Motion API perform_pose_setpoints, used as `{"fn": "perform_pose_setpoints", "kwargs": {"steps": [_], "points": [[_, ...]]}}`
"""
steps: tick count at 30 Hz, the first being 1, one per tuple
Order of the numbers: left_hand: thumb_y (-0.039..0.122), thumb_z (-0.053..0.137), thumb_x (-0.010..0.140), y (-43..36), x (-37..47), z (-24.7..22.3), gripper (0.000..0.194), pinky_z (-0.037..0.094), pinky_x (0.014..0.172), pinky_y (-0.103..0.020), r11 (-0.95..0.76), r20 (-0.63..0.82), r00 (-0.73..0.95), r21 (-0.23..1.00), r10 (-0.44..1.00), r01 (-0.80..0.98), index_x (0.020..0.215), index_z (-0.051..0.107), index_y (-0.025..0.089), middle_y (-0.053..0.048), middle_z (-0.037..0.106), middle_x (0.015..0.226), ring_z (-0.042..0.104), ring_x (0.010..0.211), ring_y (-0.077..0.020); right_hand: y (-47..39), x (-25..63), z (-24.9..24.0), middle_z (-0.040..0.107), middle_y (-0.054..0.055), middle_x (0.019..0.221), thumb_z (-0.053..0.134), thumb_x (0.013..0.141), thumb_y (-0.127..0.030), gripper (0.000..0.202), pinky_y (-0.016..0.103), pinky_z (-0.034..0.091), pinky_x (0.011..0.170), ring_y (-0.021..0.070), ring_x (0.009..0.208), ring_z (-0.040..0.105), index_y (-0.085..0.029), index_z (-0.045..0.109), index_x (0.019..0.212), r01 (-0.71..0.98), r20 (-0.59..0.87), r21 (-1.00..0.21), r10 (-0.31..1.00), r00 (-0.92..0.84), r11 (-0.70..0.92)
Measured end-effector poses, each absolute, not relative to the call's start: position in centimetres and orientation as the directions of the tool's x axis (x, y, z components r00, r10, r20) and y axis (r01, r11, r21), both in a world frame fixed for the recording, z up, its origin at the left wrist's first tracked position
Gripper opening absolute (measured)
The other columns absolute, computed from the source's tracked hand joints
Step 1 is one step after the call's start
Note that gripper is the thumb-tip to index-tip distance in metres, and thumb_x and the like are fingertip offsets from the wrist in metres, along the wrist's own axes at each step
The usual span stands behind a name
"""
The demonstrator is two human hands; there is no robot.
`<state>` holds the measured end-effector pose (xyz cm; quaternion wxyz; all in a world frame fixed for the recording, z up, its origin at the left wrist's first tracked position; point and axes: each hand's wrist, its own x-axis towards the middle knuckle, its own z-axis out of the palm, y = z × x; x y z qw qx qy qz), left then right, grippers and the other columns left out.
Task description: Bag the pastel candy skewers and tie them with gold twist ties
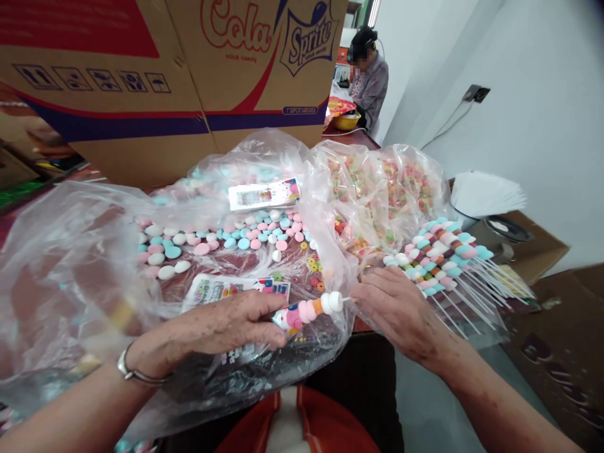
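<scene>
My left hand (231, 321) is closed, thumb and fingers around one end of a candy skewer (309, 309). White, orange and pink candies show on it, and a printed wrapper covers the end at my left fingers. From the white end a thin stick pokes out, and the fingertips of my right hand (401, 308) are closed on it. Beneath the left hand lie printed packets (202, 286) on clear plastic. Just beyond, pink, white and blue round candies (202, 245) are spread out, with small ring candies (314, 270) beside them.
A large cardboard box (155, 126) stands at the back. Clear bags of ring candies (372, 182) lie behind my right hand. Finished candy skewers (438, 251) are piled at the right. A stack of labels (264, 194) rests on a bag. Another person (370, 82) sits further back.
</scene>
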<state>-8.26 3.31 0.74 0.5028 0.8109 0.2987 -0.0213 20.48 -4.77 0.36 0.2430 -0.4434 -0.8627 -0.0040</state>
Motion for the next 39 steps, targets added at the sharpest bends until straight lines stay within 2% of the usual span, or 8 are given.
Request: {"fn": "perform_pose_setpoints", "kwargs": {"steps": [6,10,16,22,29,32,35,39], "points": [[0.047,0.063,0.086,2.3,-7.3,-1.1,0.028,0.036,0.054,-0.023,-0.031,-0.450,0.799,0.864,0.398,0.502,0.091,0.058,0.020,0.004,0.055,0.069,0.049,0.060,-0.0129,-4.2,19.2,-0.3,0.060,0.003,0.076,0.037,0.098,-0.014,0.027,0.032,0.031,0.069,0.0173,0.073,0.050,-0.016,0.061,0.085,0.673,0.352,-0.248,0.712,-0.608,0.697],[0.048,0.062,0.086,1.9,-7.2,-1.1,0.029,0.033,0.053,-0.023,-0.075,-0.445,0.769,0.843,0.458,0.533,0.095,0.057,0.021,0.005,0.054,0.072,0.047,0.062,-0.0125,-3.7,19.5,-0.6,0.062,0.004,0.078,0.035,0.100,-0.016,0.029,0.032,0.032,0.070,0.0174,0.073,0.050,-0.016,0.060,0.087,0.652,0.323,-0.246,0.695,-0.643,0.717],[0.051,0.068,0.082,0.7,-7.0,-0.4,0.039,0.037,0.068,-0.024,-0.256,-0.335,0.790,0.819,0.513,0.513,0.107,0.060,0.022,0.002,0.058,0.091,0.051,0.081,-0.0167,-3.0,19.3,-0.4,0.064,0.003,0.080,0.038,0.101,-0.018,0.026,0.030,0.033,0.069,0.0157,0.074,0.053,-0.017,0.061,0.090,0.566,0.275,-0.295,0.636,-0.721,0.770],[0.050,0.071,0.080,-0.5,-5.9,-2.4,0.052,0.040,0.070,-0.027,-0.181,-0.217,0.730,0.887,0.648,0.425,0.122,0.052,0.025,0.002,0.059,0.092,0.052,0.078,-0.0165,-2.8,17.8,-0.3,0.060,0.003,0.075,0.038,0.100,-0.017,0.029,0.031,0.031,0.068,0.0160,0.070,0.050,-0.017,0.060,0.082,0.595,0.321,-0.214,0.631,-0.706,0.775],[0.041,0.065,0.086,0.1,-4.9,-1.4,0.058,0.043,0.070,-0.028,-0.095,-0.131,0.758,0.964,0.639,0.247,0.135,0.039,0.025,-0.005,0.063,0.109,0.058,0.085,-0.0175,-2.5,17.9,-1.2,0.067,0.005,0.084,0.038,0.099,-0.017,0.025,0.031,0.041,0.074,0.0173,0.078,0.059,-0.017,0.062,0.089,0.574,0.290,-0.272,0.635,-0.716,0.772],[0.049,0.057,0.089,1.4,-6.3,1.1,0.049,0.045,0.069,-0.029,-0.078,-0.287,0.726,0.902,0.625,0.424,0.129,0.047,0.022,-0.004,0.065,0.102,0.061,0.082,-0.0185,-2.1,18.5,-1.4,0.070,0.007,0.089,0.038,0.100,-0.018,0.025,0.031,0.044,0.076,0.0176,0.083,0.062,-0.017,0.061,0.093,0.573,0.372,-0.335,0.663,-0.649,0.749],[0.053,0.073,0.072,2.1,-8.2,3.1,0.062,0.045,0.074,-0.030,-0.176,-0.448,0.645,0.721,0.619,0.670,0.121,0.056,0.020,-0.005,0.066,0.107,0.061,0.092,-0.0248,-1.9,18.8,-1.4,0.070,0.007,0.093,0.040,0.100,-0.018,0.022,0.031,0.045,0.079,0.0176,0.087,0.063,-0.017,0.061,0.096,0.586,0.412,-0.371,0.693,-0.592,0.721],[0.043,0.075,0.068,1.7,-9.5,3.2,0.054,0.045,0.075,-0.030,-0.238,-0.453,0.609,0.640,0.651,0.730,0.115,0.061,0.021,-0.003,0.067,0.104,0.060,0.092,-0.0259,-1.7,18.5,-1.3,0.068,0.006,0.088,0.041,0.100,-0.019,0.022,0.032,0.041,0.079,0.0169,0.080,0.060,-0.017,0.061,0.091,0.624,0.428,-0.339,0.706,-0.564,0.704]]}}
